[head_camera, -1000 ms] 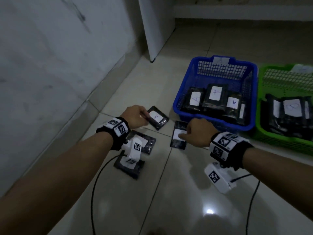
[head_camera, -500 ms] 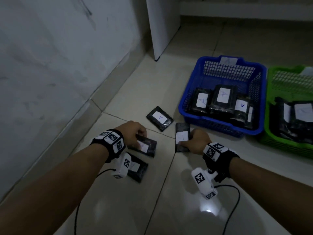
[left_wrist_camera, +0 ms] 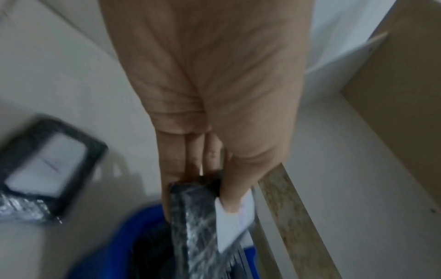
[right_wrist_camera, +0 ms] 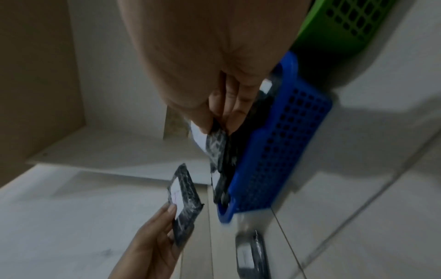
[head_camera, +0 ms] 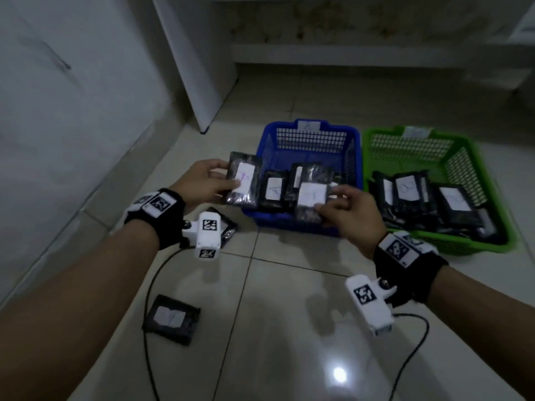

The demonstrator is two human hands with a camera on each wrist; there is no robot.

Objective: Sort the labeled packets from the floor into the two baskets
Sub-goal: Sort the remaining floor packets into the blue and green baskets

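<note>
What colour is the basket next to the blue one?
Green, seen best in the head view.

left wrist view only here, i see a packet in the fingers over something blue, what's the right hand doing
Observer: The right hand pinches a second packet above the blue basket, at its near rim.
Operator: any other basket around
Observer: Yes, a green basket sits just right of the blue one and already has packets in it.
Operator: how many on the floor
Observer: Two: a near packet, and a far packet partly hidden behind the left wrist camera.
</note>
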